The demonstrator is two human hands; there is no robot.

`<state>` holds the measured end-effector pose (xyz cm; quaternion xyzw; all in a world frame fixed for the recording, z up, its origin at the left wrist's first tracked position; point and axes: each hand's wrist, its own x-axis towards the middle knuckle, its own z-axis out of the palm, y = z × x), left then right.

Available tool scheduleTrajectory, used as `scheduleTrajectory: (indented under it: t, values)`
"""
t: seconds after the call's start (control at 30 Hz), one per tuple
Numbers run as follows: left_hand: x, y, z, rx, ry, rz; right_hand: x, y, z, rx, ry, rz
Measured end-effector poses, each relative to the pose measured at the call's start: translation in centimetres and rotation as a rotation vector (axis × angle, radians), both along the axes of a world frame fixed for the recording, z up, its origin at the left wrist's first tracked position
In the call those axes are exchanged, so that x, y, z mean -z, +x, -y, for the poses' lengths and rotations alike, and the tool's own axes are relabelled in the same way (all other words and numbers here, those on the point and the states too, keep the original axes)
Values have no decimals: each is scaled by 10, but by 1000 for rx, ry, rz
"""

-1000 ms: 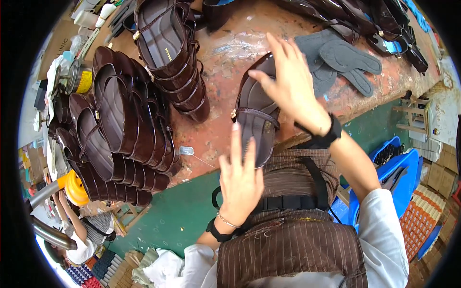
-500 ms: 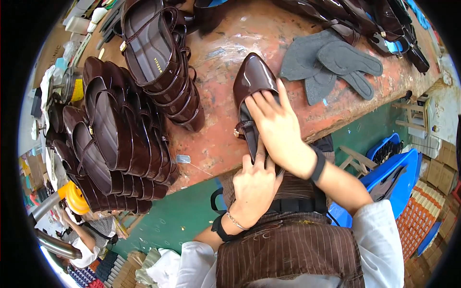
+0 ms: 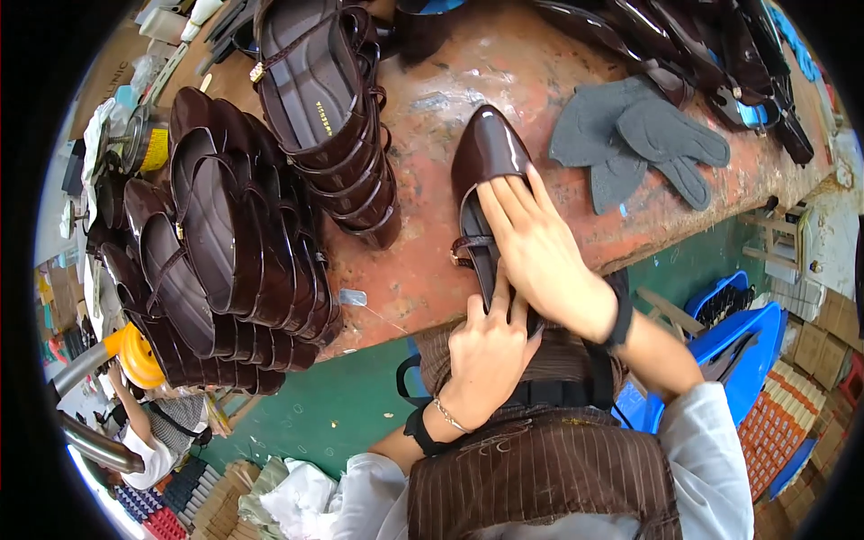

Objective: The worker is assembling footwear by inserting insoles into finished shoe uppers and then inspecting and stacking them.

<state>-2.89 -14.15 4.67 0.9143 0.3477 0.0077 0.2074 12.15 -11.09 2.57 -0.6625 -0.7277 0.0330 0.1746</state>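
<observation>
A glossy dark brown pointed-toe shoe [image 3: 490, 148] lies at the front edge of the worktable, its toe facing away from me. My right hand [image 3: 544, 261] lies palm down over its opening. Several straight fingers reach inside toward the toe, while the little finger rests along the right outer side. Its thumb is hidden. At the heel end my left hand [image 3: 490, 355] has the longer fingers inside the shoe and the others bent over the edge. The heel itself is mostly covered by the hands. A thin buckled strap [image 3: 470, 245] crosses the left side of the opening.
Stacked brown shoes [image 3: 211, 243] crowd the table's left, with another stack [image 3: 333, 117] beside them. Grey insole pieces [image 3: 643, 135] lie right of the shoe. More shoes [image 3: 666, 40] fill the far right. A blue bin [image 3: 742, 351] stands below the table's right edge.
The whole view has shifted slightly, so the table and stacks sit further right in the picture. Both hands stay on the shoe in nearly the same places.
</observation>
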Motion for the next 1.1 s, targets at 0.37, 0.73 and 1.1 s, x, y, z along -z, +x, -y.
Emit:
scheduleTrajectory:
  t: [0.37,0.73,1.1]
  values:
    - [-5,3,-2,-7,-19,14,24,-12,7,107,35,220]
    - [-13,-1,-12,-60,56,72,-16,60,13,-123,-147,-688]
    - [-46,32,-81,-188,206,-234,11,196,34,1215,-84,56]
